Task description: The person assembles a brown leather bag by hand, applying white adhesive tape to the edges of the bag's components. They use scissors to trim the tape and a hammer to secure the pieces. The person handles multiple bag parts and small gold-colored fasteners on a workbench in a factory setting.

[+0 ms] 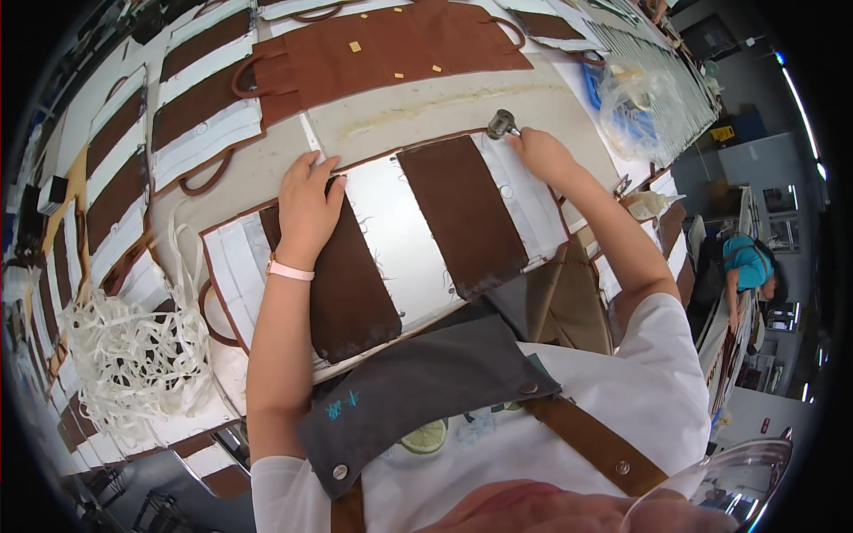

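Observation:
A flat bag piece point(400, 231) lies before me, with white lining, dark brown panels and a reddish-brown edge. My left hand point(308, 202) rests on its left part near the far edge, palm down with the fingers stretched out. My right hand point(540, 153) is closed around a small hammer point(503, 123) with a round metal head. The hammer head is over the far right corner of the piece; whether it touches cannot be told. Most of the hammer's handle is hidden in my fingers. A narrow white strip point(311, 133) lies just beyond my left fingertips.
A reddish-brown bag piece point(391, 58) with handles lies at the back. More brown and white bag pieces point(209, 111) cover the left side. A heap of white ribbon point(138, 342) is at the near left. Clear plastic bags point(635, 107) lie back right. Another person point(746, 264) works at far right.

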